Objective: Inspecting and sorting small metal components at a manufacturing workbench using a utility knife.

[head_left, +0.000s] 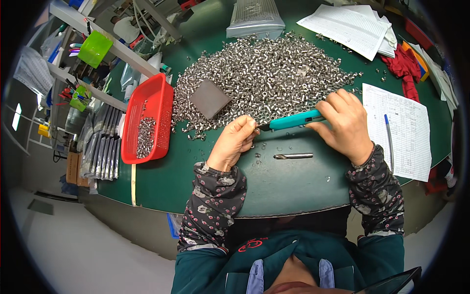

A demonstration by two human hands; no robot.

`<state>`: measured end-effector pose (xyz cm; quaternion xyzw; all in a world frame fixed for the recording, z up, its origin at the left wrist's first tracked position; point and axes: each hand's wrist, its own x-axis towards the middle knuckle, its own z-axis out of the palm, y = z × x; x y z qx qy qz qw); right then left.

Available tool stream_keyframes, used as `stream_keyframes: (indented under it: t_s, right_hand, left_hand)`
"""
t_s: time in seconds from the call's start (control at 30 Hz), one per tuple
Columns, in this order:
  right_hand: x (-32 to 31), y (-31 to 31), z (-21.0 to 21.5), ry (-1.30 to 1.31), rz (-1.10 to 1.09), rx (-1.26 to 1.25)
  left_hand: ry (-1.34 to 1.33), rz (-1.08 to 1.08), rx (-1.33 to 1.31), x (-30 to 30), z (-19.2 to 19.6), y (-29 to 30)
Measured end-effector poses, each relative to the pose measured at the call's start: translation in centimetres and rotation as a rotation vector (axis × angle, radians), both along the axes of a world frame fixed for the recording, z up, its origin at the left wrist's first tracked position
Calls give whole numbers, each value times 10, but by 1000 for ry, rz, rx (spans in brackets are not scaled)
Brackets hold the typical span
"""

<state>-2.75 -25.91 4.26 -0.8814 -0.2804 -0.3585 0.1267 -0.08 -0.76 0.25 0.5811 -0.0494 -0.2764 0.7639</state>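
Note:
In my right hand [345, 125] is a teal utility knife [296, 119], gripped by its rear end. The knife's dark tip points left and meets the fingertips of my left hand [232, 140]. Those fingers pinch a small metal part, mostly hidden between thumb and forefinger. Beyond both hands spreads a large heap of small shiny metal sleeves [274, 73]. A fluted metal cutting bit [293, 156] lies on the green table [274, 191] just below the knife. A few loose rings and shavings are scattered around it.
A brown square block [209, 99] rests on the heap's left side. Further left stands a red basket [164, 117] holding some sleeves. On the right lie a printed sheet [416, 127], a blue-capped pen [389, 139] and a red cloth [402, 73]. Clear plastic bags [255, 17] lie behind.

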Motion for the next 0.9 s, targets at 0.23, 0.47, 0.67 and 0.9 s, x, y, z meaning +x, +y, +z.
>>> stream_keyframes:
  t_s: [0.23,0.47,0.67,0.9]
  right_hand:
    - [0,3,-17,415,2,257]
    - [-1,7,-17,672,-46,283]
    - [0,8,-20,740,-43,288]
    - [0,8,-19,790,-40,264]
  left_hand:
    - [-76,157,-243,1,-3,2]
    - [-106,245,-260,1,-2,-4]
    - [-146,174,-300,2,-5,-1]
    - [-128,200,-275,0,-7,-2]
